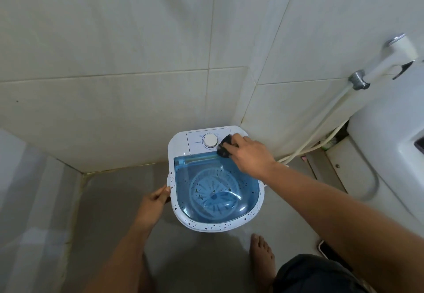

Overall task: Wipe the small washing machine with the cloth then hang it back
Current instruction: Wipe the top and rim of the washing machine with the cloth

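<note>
Blue-tinted plastic, the see-through lid (207, 182) of the small washing machine (215, 178), sits at centre frame, the machine tucked into the corner where the tiled walls (114, 52) meet the grey floor (110, 201). Dark specks dot its white rim (206, 226) along the lower edge and sides, and a few lie on the lid, so by the look of it most of the wiping is still ahead of you.

Your right hand (250, 155) reaches in from the lower right and presses a dark cloth (226, 146) onto the white control panel (197, 140), just right of the round dial (210, 141), at the line where panel meets lid. The fingers (238, 142) are curled close over the bunched cloth, pinning it flat against the surface rather than pinching it up; bunching it small probably lets you work around the dial.

Your left hand (156, 201), lower left of the machine, rests against the rim's left edge, thumb and fingertips (165, 190) lightly closed on the lip near a side handle (170, 180). It seems placed to brace the light machine so it does not slide under the rubbing.

At the right edge, a white spray hose (321, 130) hangs from a wall fitting beside a white fixture (390, 132). Your bare foot (261, 253) stands below the machine. No hook or rail for hanging the cloth is in view.
</note>
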